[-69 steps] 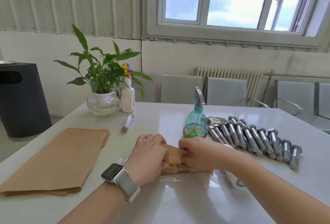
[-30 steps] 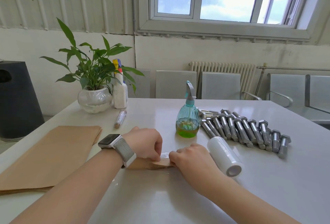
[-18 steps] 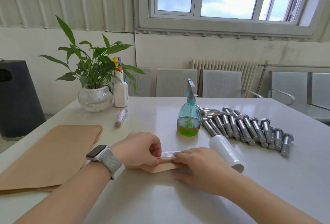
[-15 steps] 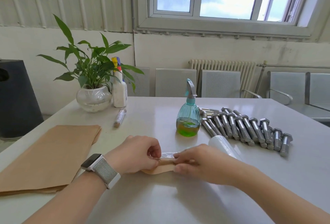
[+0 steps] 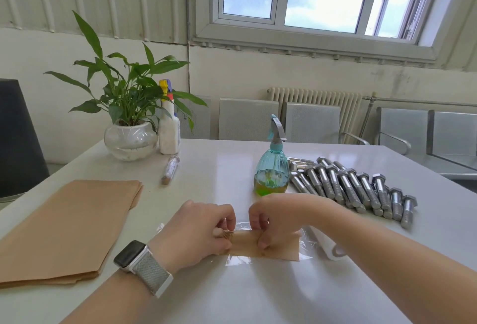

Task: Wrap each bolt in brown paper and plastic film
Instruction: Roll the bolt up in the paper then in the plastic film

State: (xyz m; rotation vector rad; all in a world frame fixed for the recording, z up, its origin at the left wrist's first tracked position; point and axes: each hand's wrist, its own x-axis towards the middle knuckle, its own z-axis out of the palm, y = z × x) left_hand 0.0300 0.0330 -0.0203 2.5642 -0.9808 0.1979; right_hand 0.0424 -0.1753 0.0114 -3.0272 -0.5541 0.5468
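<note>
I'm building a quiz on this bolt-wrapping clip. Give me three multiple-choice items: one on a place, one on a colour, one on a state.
1. Where is the stack of brown paper sheets?
A. left of the hands
B. behind the plant
C. on the bolts

2. What colour is the liquid in the teal spray bottle?
A. red
B. green
C. clear

3. What is the left hand doing?
A. lying flat
B. pinching the paper-wrapped bundle
C. holding a bolt from the row

Answers: 1 A, the sheets lie at the table's left; 2 B, green shows at its base; 3 B, curled fingers grip its end.
</note>
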